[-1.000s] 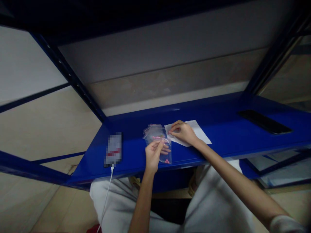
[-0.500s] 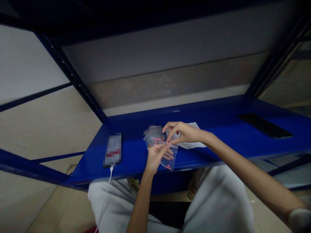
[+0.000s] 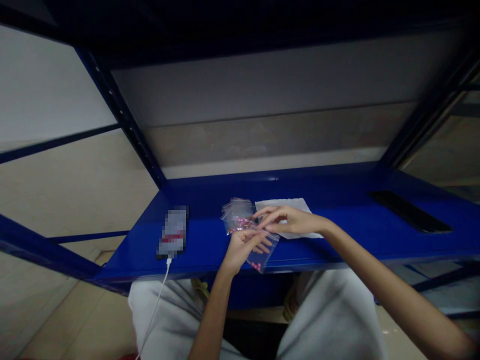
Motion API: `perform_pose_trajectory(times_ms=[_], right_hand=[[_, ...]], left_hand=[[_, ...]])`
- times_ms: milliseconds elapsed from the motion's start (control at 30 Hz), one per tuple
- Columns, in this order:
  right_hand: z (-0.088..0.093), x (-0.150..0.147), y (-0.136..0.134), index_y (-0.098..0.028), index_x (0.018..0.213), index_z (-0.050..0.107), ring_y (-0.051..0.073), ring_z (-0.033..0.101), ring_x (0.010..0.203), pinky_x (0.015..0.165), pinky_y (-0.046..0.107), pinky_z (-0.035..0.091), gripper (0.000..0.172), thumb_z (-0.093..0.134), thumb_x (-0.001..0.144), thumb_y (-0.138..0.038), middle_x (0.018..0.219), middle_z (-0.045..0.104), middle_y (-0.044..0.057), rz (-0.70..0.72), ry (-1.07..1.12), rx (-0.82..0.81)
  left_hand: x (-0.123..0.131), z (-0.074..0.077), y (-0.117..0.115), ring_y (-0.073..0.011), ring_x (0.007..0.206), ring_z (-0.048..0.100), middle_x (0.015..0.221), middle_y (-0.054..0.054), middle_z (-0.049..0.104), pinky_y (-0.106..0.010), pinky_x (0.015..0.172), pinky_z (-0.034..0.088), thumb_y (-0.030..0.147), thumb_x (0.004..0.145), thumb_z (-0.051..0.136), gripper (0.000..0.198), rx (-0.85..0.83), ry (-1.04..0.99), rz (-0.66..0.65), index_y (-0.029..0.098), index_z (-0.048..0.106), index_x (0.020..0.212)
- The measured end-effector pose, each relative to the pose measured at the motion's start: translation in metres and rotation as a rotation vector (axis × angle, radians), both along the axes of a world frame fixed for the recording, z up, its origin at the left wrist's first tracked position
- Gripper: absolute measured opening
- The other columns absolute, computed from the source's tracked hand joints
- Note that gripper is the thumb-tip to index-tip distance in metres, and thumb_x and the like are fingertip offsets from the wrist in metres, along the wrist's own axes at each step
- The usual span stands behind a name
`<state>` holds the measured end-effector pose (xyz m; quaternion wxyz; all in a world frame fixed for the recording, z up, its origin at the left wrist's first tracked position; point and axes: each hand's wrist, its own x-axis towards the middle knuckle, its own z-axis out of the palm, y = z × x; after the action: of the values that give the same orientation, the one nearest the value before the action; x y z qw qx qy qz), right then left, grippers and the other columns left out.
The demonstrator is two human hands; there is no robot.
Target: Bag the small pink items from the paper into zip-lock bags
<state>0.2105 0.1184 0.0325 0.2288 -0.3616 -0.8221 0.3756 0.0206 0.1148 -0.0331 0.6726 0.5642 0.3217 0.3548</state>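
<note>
The left hand (image 3: 238,248) holds a clear bag (image 3: 267,257) at the near edge of the blue shelf (image 3: 202,250), its thumb and fingers pinching the bag close to the mouth; other fingers show through the plastic. A small cluster of pink beads (image 3: 257,266) sits in the bag's lowest, near corner. The right hand (image 3: 290,220) is at the bag's mouth, thumb and forefinger brought close together there; whether they pinch the rim or a bead cannot be told.

Just beyond the left hand lies a fanned stack of clear bags (image 3: 239,206), with pink pieces (image 3: 243,221) showing at its near part; whether these are inside or on top is unclear. To the right of the stack, partly under the right hand, lies a white sheet (image 3: 296,202). A phone (image 3: 174,230) with a white cable (image 3: 159,295) lies left, and a dark flat object (image 3: 410,212) far right.
</note>
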Motion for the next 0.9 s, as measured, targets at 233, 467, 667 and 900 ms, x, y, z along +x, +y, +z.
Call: perform_pose_trajectory(times_ms=[233, 467, 667, 900], right_hand=[[-0.03, 0.029, 0.019, -0.019, 0.088, 0.07, 0.016, 0.06, 0.07, 0.063, 0.027, 0.046, 0.026, 0.059, 0.076, -0.038, 0.09, 0.067, 0.007, -0.608, -0.021, 0.303], [-0.05, 0.006, -0.006, -0.02, 0.087, 0.069, 0.018, 0.059, 0.064, 0.054, 0.026, 0.04, 0.03, 0.065, 0.07, -0.043, 0.08, 0.068, 0.006, -0.594, -0.33, 0.236], [-0.056, 0.002, -0.017, -0.021, 0.085, 0.067, 0.017, 0.058, 0.065, 0.057, 0.025, 0.039, 0.024, 0.053, 0.08, -0.04, 0.083, 0.067, 0.004, -0.533, -0.264, 0.231], [-0.061, 0.01, -0.004, -0.022, 0.109, 0.061, 0.015, 0.056, 0.057, 0.054, 0.025, 0.04, 0.035, 0.049, 0.083, -0.042, 0.08, 0.066, 0.004, -0.602, -0.217, 0.249]], left_hand=[[-0.004, 0.0, -0.001, -0.0087, 0.027, 0.048, 0.047, 0.005, 0.056, -0.016, 0.026, 0.033, 0.053, 0.072, 0.056, 0.039, -0.1, -0.334, 0.627, 0.015, 0.05, 0.073], [-0.003, 0.003, -0.001, -0.0089, 0.025, 0.044, 0.038, 0.011, 0.045, -0.015, 0.025, 0.03, 0.051, 0.075, 0.055, 0.034, -0.053, -0.453, 0.853, 0.02, 0.042, 0.075], [-0.005, 0.002, -0.002, -0.0085, 0.026, 0.044, 0.04, 0.011, 0.046, -0.016, 0.029, 0.035, 0.047, 0.08, 0.051, 0.029, 0.092, -0.468, 1.036, 0.02, 0.044, 0.086], [-0.03, -0.005, -0.011, -0.0114, 0.036, 0.056, 0.056, 0.004, 0.059, -0.018, 0.03, 0.041, 0.041, 0.08, 0.051, 0.026, 0.183, -0.3, 1.201, 0.017, 0.043, 0.086]])
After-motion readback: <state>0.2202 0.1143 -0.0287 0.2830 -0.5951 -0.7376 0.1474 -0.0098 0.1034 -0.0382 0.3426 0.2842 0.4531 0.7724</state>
